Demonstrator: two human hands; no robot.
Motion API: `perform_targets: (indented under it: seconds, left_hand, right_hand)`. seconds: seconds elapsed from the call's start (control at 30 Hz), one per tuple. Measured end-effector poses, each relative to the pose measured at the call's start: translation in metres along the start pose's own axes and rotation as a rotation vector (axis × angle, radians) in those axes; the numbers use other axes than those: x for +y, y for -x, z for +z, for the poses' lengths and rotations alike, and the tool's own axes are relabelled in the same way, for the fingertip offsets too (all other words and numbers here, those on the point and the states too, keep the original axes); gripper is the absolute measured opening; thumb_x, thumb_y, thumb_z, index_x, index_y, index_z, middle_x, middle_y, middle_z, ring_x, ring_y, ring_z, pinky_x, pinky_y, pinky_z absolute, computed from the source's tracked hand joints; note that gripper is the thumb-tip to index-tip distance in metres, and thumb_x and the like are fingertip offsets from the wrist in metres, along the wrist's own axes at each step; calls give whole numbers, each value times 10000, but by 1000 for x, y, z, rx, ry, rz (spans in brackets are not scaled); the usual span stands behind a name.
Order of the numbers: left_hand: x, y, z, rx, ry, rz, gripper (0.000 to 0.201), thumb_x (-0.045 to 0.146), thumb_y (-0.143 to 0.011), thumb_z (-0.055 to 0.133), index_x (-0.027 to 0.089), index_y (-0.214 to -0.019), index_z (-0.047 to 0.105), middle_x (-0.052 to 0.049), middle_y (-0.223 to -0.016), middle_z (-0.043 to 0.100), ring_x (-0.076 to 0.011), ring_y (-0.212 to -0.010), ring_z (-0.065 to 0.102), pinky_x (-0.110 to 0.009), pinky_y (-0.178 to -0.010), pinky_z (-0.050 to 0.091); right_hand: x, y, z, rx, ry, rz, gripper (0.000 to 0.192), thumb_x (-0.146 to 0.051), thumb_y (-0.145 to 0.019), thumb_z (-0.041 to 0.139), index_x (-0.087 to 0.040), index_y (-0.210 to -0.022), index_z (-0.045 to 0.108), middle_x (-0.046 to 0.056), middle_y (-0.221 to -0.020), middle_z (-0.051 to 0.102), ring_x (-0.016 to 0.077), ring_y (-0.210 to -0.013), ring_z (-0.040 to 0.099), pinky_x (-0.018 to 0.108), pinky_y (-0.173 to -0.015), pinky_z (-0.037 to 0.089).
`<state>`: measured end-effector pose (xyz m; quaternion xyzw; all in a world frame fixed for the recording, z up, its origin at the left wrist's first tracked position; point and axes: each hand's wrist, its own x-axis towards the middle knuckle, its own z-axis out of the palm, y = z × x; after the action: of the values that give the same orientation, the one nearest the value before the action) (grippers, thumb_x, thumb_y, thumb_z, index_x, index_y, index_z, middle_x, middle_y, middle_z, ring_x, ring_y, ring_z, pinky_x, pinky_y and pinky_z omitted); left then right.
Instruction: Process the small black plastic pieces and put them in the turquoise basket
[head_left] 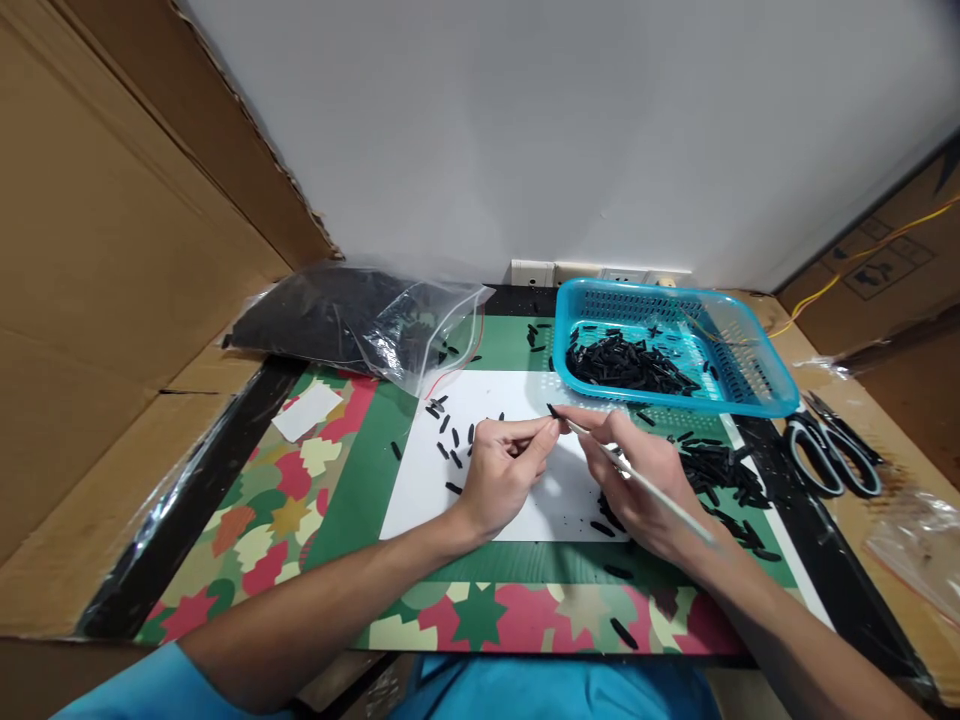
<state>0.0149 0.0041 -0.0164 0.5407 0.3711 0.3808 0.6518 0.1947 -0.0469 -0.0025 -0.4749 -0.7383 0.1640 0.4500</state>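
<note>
My left hand (504, 470) pinches a small black tube piece (553, 411) between thumb and forefinger above a white sheet (495, 400). In my right hand (637, 480) I hold a thin white stick (652, 488) like a pen, with its tip meeting the black piece. Several loose black pieces (448, 432) lie on the sheet to the left of my left hand. A heap of black pieces (720, 470) sits just right of my right hand.
A blue plastic basket (757, 385) with black pieces stands at the back right. A clear zip bag (360, 320) of black material lies at the back left. Scissors (829, 450) rest on the right. Cardboard walls enclose both sides; a patterned green mat (285, 500) covers the table.
</note>
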Motion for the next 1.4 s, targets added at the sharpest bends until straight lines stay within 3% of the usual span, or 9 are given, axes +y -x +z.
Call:
perform_targets:
  seconds: [0.1,0.23,0.4,0.57,0.7,0.9,1.07,1.17,1.4]
  left_hand:
    - [0,0,1,26,-102,39,456,460,-979,670,136,-659,646,40,-588,298,-67,-526,240,-248,-487,182]
    - [3,2,4,42,-184,96,469,448,-973,673,143,-621,615,23,-580,349,-86,-554,277,-261,-509,195]
    - [3,5,6,-36,50,-37,458,533,-942,709,152,-698,640,64,-561,284,-53,-470,232,-229,-460,160]
    - [5,0,4,-22,189,-102,437,553,-927,734,118,-964,748,110,-507,249,-39,-419,197,-188,-417,164]
    - [7,-3,2,1,213,-117,437,553,-925,737,118,-970,740,120,-487,251,-34,-396,197,-172,-395,180]
    - [6,-3,4,-4,229,-93,407,543,-934,731,138,-967,713,119,-508,268,-33,-411,188,-154,-384,187]
    - [6,-3,5,13,218,-34,368,519,-960,712,151,-948,696,117,-540,235,-34,-428,181,-153,-390,191]
    - [5,-3,6,18,206,-14,367,526,-970,697,160,-945,684,115,-537,229,-38,-430,187,-154,-394,193]
    - [1,-2,5,5,215,4,355,528,-991,667,176,-950,648,118,-523,258,-38,-430,169,-147,-394,189]
  right_hand:
    - [3,2,7,8,207,-201,194,-97,-1050,493,-210,-1113,639,181,-1368,742,275,-1226,757,432,-977,680]
    - [6,4,12,-1,376,-256,182,-64,-1036,514,-193,-1022,641,216,-1402,715,329,-1362,670,494,-1066,647]
    - [8,4,13,45,261,-92,126,-142,-1070,513,-217,-1081,613,192,-1377,739,297,-1210,769,417,-930,693]
    - [2,1,5,129,-56,220,194,-282,-1088,556,-256,-902,510,104,-1144,829,243,-939,829,306,-699,658]
    - [1,-1,1,223,-288,352,278,-407,-1054,637,-252,-844,542,49,-875,788,258,-880,803,333,-684,650]
    - [4,-2,2,205,-469,411,241,-451,-1020,691,-250,-913,611,38,-883,790,254,-828,803,365,-708,657]
    - [7,-2,-4,146,-191,309,153,-379,-1030,685,-235,-981,666,31,-873,780,212,-768,769,296,-663,576]
    - [13,1,-5,83,96,85,67,-291,-1056,641,-235,-1054,679,18,-853,759,174,-703,720,273,-627,501]
    - [24,2,3,-255,534,-287,262,-151,-1100,450,-186,-1013,694,43,-772,649,212,-708,566,340,-626,387]
